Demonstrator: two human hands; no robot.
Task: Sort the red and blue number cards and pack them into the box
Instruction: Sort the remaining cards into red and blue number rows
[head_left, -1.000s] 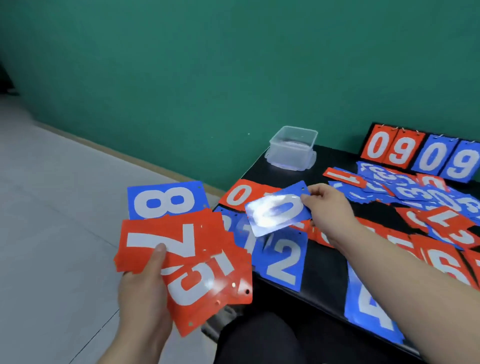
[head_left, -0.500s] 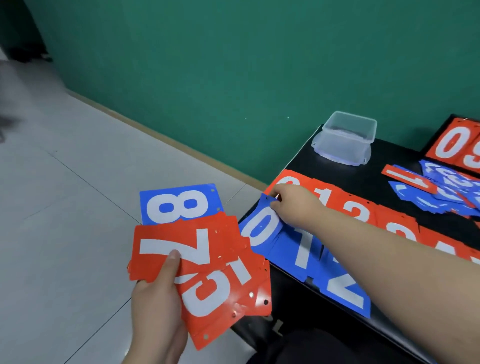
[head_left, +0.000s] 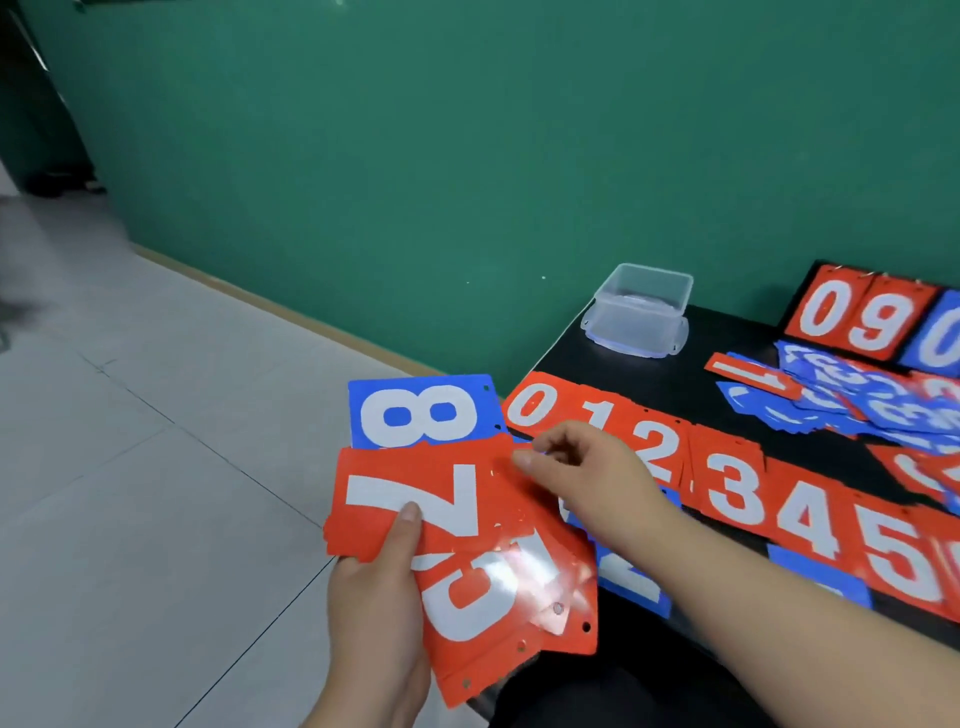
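Number cards (head_left: 457, 545) fan out in the left hand (head_left: 374, 613), well to the near left of the clear box (head_left: 641, 312). Its thumb presses on a red 7 (head_left: 415, 499), its fingers are curled behind the stack, and a blue 8 (head_left: 421, 410) peeks out at the back. The right hand (head_left: 587, 478) hovers at the fan's top corner, fingers loosely curled; whether they already pinch a card I cannot tell. Sorting is in hand, packing not yet begun. The next move likely calls for drawing one card free and laying it with the red row (head_left: 737, 488) running 0 to 5 in front of the box on the black tabletop (head_left: 727, 358). Right of the box lies a loose mixed pile (head_left: 857, 395). Grey floor tiles (head_left: 130, 441) spread left of the box, a green wall (head_left: 415, 156) behind it.
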